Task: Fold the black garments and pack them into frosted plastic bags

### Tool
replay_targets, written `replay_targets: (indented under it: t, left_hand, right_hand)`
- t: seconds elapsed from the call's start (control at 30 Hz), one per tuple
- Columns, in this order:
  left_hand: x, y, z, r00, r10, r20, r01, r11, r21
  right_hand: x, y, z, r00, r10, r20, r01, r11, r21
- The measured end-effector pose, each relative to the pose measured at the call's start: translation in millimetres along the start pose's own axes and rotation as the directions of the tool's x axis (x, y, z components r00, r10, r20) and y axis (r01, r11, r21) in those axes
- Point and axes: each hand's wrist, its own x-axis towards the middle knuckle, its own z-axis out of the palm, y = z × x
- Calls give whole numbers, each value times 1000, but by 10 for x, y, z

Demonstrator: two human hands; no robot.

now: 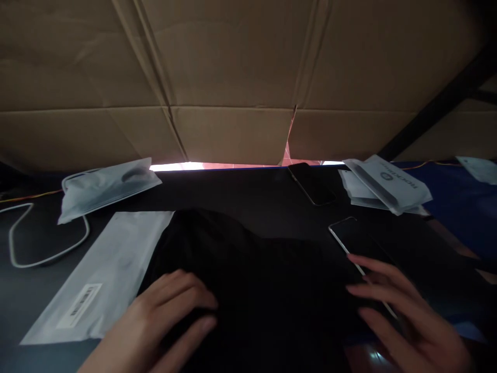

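A dark black piece of cloth [233, 274] lies bunched in the middle of the dark table; its shape is hard to make out in the dim light. On its left side, my left hand [166, 311] has fingers and thumb closed around a fold of it. My right hand [404, 305] is at the cloth's right side, fingers spread, over a dark phone with a white edge [351, 235]. Whether the fingertips touch the phone cannot be made out. Beside my left hand, partly under the cloth, lies a white plastic pouch [116, 259] with a barcode label.
Another white pouch [108, 189] and a white cable [48, 259] lie at the left. Further back is a black phone [310, 184]. Printed white pouches [388, 184] are stacked at the back right. A cardboard wall [233, 77] and a dark slanted bar [435, 109] bound the table.
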Motion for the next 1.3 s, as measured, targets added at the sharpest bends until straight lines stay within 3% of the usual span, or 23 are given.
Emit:
replay_targets:
  t: [0.13,0.27,0.33,0.4,0.47,0.5,0.53,0.57,0.63,0.67,0.73,0.8,0.9,1.07,1.2,1.3]
  left_hand:
    - [333,-41,80,999,-27,-38,34,978,204]
    - [434,-75,68,997,-78,-29,83,964,253]
    - [435,-70,28,987,-157,13,147,950,275]
    - [454,-54,3,967,-249,60,218,924,315]
    - [499,-41,7,948,-312,67,269,894,360]
    - [528,-41,17,942,-331,57,287,882,375]
    - [557,-45,29,936,-347,50,303,872,384]
    - [584,-53,40,929,-366,48,320,864,390]
    - [629,-76,55,911,-410,40,361,841,403]
    - [645,-88,56,899,-436,31,386,826,411]
    - [667,-103,42,875,-483,7,434,792,431]
    - [684,-99,12,862,-507,-16,459,767,448]
    - [739,-57,-53,870,-490,-58,456,753,475]
    - [1009,-11,-114,922,-357,-150,382,771,510]
    - [1157,-53,-159,963,-245,-112,265,791,552]
    - [1011,-95,-266,977,-160,-138,210,798,565]
  right_hand:
    - [280,-83,127,978,-82,190,90,995,-38]
    - [527,-154,167,988,2,155,-5,1000,23]
    - [660,-166,182,998,51,37,-55,992,114]
    - [780,-198,236,978,102,-184,-66,979,191]
    - [839,-278,319,895,138,-425,-50,976,211]
    - [836,-334,362,863,118,-491,-22,980,198]
    - [812,-394,402,869,56,-491,32,985,169]
    - [772,-453,437,904,-40,-426,104,986,129]
    - [673,-541,492,962,-236,-134,244,969,46]
    - [629,-565,513,957,-288,31,288,957,12]
    - [578,-572,541,932,-268,244,289,956,-53]
    - [589,-547,542,926,-221,306,261,961,-95]
    - [715,-498,497,936,-231,264,270,955,-120]
    - [1139,-394,478,977,-212,5,208,954,-218]
    - [1380,-363,488,984,-175,16,174,959,-224]
    - [1272,-394,381,977,-213,-25,206,962,-178]
